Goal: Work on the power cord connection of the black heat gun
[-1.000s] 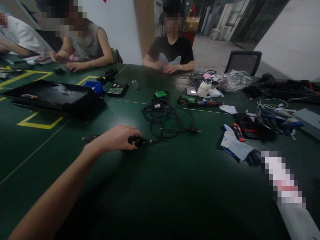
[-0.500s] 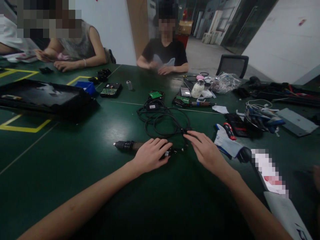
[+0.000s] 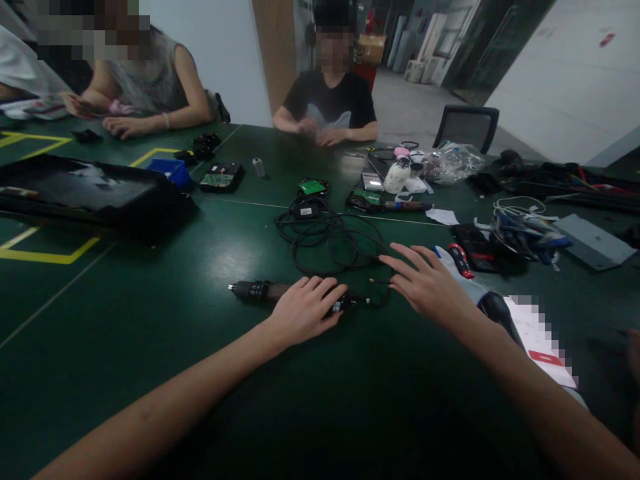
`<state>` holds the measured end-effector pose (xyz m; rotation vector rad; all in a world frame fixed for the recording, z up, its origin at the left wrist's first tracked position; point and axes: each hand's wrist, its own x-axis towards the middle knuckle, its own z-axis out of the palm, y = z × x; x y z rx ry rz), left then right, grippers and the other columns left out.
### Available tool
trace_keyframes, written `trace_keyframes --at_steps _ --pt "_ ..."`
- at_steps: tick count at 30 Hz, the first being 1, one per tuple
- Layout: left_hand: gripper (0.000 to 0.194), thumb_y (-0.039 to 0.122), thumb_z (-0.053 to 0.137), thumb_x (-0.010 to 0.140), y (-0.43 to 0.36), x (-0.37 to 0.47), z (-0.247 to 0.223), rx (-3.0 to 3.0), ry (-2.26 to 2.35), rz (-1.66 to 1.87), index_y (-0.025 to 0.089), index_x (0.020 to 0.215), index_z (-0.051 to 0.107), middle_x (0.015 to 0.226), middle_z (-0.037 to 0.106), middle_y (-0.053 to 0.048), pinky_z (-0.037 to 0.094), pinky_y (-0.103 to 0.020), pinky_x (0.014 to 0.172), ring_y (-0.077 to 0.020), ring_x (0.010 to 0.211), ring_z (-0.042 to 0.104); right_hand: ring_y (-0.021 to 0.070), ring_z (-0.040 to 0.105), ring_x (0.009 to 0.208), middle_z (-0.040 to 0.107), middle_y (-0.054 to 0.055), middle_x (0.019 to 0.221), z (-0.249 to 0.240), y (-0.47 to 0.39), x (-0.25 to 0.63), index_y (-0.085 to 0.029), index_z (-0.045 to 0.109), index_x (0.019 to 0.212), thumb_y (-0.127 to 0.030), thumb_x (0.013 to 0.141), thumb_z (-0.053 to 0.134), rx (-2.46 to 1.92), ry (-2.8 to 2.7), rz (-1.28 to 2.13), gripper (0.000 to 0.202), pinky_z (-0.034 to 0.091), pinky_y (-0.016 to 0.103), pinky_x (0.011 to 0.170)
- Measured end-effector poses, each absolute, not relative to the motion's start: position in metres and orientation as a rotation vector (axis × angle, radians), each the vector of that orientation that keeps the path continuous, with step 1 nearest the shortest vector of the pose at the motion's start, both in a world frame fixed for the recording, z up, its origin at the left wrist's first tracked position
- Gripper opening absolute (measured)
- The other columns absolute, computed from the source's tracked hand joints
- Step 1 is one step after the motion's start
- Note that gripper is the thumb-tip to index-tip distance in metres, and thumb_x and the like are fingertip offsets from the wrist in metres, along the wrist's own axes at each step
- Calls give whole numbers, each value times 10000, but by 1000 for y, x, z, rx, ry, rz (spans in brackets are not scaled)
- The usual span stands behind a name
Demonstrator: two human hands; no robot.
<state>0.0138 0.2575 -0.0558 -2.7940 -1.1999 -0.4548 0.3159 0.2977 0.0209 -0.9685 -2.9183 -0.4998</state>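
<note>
My left hand (image 3: 309,308) lies closed over an electric screwdriver (image 3: 274,291). The tool rests flat on the green table, its chuck end pointing left and its cord end showing past my fingertips. My right hand (image 3: 423,277) is just to the right, its thumb and index finger closed on a black cable (image 3: 345,268). A thin dark piece with a brass-coloured tip (image 3: 372,281) sticks out leftward from those fingers; its hidden end cannot be made out. Beyond both hands the cable lies in loose coils with a small labelled black box (image 3: 305,211).
Hard drives with green boards (image 3: 313,188) and a second electric screwdriver (image 3: 406,206) lie farther back. A black tray (image 3: 90,217) is at left; a red-black screwdriver (image 3: 461,260), gloves (image 3: 523,235) and a tablet (image 3: 595,241) are at right. Two people (image 3: 327,100) sit opposite.
My right hand has moved right, drawing the cable along, and the brass-tipped piece now shows at its fingers. My left hand stays on the electric screwdriver.
</note>
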Motion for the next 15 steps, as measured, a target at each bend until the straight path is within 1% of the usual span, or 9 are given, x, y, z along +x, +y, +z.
trace_keyframes --at_steps 2,3,4,5,6,7,8,10,15 --pt "520 438 547 1039 257 13 -56 -2794 -1198 -450 203 1497 481 1401 588 -107 479 -398 918 -270 1151 607 392 419 1470 648 139 1420 22 275 323 -157 763 1018 -148 877 765 -974 -2983 -506 142 307 641 1215" --pt "519 441 539 1044 257 13 -55 -2796 -1192 -449 202 1501 478 1402 587 -108 478 -397 915 -269 1149 607 399 487 1407 696 147 1316 22 263 325 -155 761 1003 -135 821 799 -992 -3022 -486 188 290 654 1220" --pt "520 441 536 1046 257 13 -55 -2798 -1186 -453 200 1503 476 1400 587 -110 479 -396 911 -267 1147 607 388 587 1278 735 135 1175 21 252 326 -161 756 989 -125 767 828 -1024 -3059 -445 237 304 665 1203" --pt "522 440 537 1045 257 13 -55 -2801 -1179 -458 198 1504 475 1395 588 -112 479 -394 906 -266 1143 608 350 671 1080 743 110 1035 19 241 324 -168 749 969 -120 728 847 -1058 -3083 -385 265 369 656 1155" --pt "524 438 540 1044 257 13 -55 -2802 -1172 -465 196 1505 475 1388 591 -114 480 -392 901 -265 1138 609 299 692 939 731 83 978 16 232 320 -181 739 988 -125 749 836 -1075 -3113 -287 264 458 602 1076" --pt "523 430 544 1042 257 13 -55 -2799 -1168 -477 195 1504 476 1379 596 -115 481 -391 898 -263 1132 611 249 685 833 719 65 962 11 224 314 -195 727 994 -142 817 792 -1074 -3119 -171 196 539 509 939" --pt "521 423 548 1040 257 14 -56 -2794 -1165 -488 194 1503 479 1369 601 -115 482 -390 896 -262 1125 614 209 662 751 706 56 955 6 217 307 -203 709 971 -178 912 724 -1140 -3076 -81 66 558 422 796" --pt "514 410 550 1040 257 15 -56 -2788 -1163 -503 193 1501 482 1354 608 -115 487 -390 894 -258 1111 619 187 641 730 684 57 978 -8 207 288 -212 682 970 -251 1027 600 -1199 -2996 71 107 495 323 616" --pt "517 418 539 1051 257 10 -54 -2812 -1125 -490 190 1510 471 1361 604 -115 509 -390 902 -260 1128 620 238 638 949 663 87 1059 -39 205 257 -206 644 977 -294 1075 533 -1427 -2683 30 173 474 310 631"
